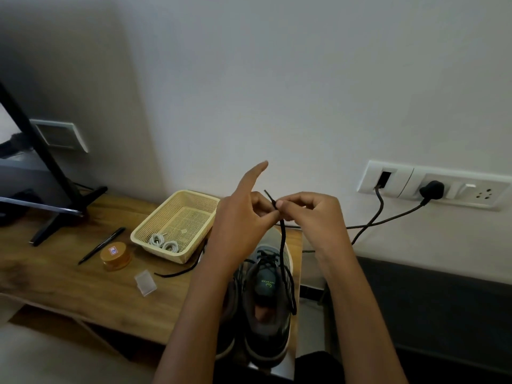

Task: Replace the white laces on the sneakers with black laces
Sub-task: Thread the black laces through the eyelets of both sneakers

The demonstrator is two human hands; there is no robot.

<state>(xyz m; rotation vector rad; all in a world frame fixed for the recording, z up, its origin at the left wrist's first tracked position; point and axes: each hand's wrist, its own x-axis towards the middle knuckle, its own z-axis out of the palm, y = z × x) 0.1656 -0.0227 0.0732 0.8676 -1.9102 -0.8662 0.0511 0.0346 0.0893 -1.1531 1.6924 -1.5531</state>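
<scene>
Two grey sneakers stand side by side on the wooden table's right end; the right sneaker [270, 309] has a black lace [282, 245] threaded through its eyelets, the left sneaker [230, 314] is mostly hidden by my left forearm. Both hands are raised above the shoes. My right hand [310, 214] pinches the lace's upper end. My left hand [243, 214] pinches the same lace beside it, index finger pointing up. Another black lace [177, 273] lies on the table. Two coiled white laces [163, 243] lie in the cream basket [146, 225].
A black pen [102, 245], an amber round container [115, 256] and a small clear plastic box [145, 282] lie left of the basket. A TV stand [63, 212] occupies the table's left. Wall sockets [432, 184] with black cables [368, 225] are at the right.
</scene>
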